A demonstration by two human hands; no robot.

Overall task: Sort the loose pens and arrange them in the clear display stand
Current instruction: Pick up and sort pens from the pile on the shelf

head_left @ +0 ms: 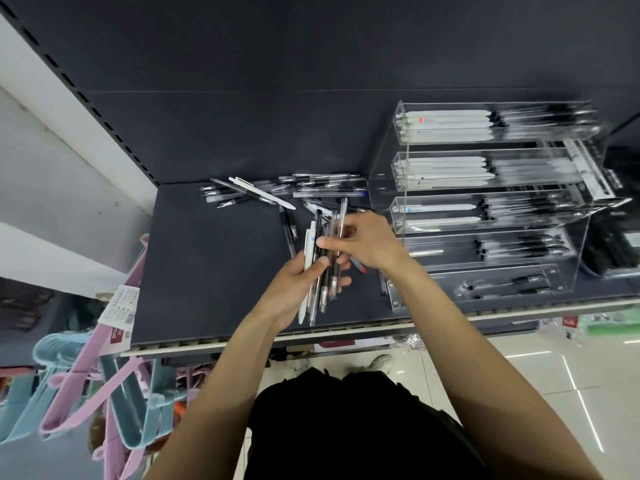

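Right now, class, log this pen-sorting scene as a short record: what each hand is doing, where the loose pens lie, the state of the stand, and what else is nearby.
left hand: grips a bundle of pens, tips towards the person
right hand: pinches pens at the top of that bundle
loose pens: scattered pile on the dark shelf, behind the hands
clear display stand: right of the hands, its tiers partly filled with white and black pens
nearby: pink and blue hangers below the shelf, at left
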